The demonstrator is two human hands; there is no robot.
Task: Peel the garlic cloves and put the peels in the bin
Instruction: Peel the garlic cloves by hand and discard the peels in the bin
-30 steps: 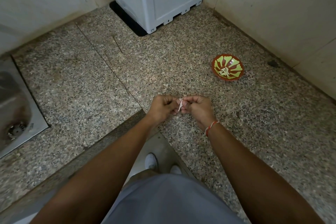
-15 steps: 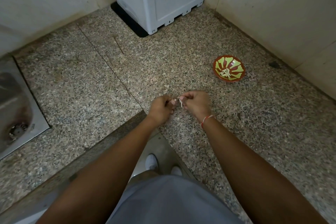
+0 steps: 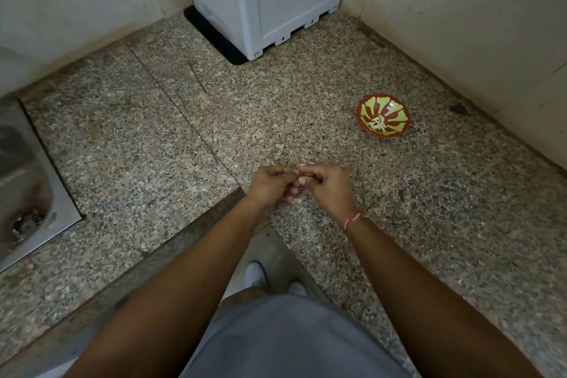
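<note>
Your two hands, left hand (image 3: 270,182) and right hand (image 3: 326,184), fingers curled, meeting over the tabletop (image 3: 153,147), grip contents hidden, one bowl (image 3: 383,116) of pale pieces, count unclear

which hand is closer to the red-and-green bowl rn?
Right. The right hand sits below and left of the bowl on the granite counter; the left hand touches the right at the fingertips, on its far side from the bowl, so farther off.

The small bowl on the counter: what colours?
Red with yellow-green petal shapes, in the head view.
</note>
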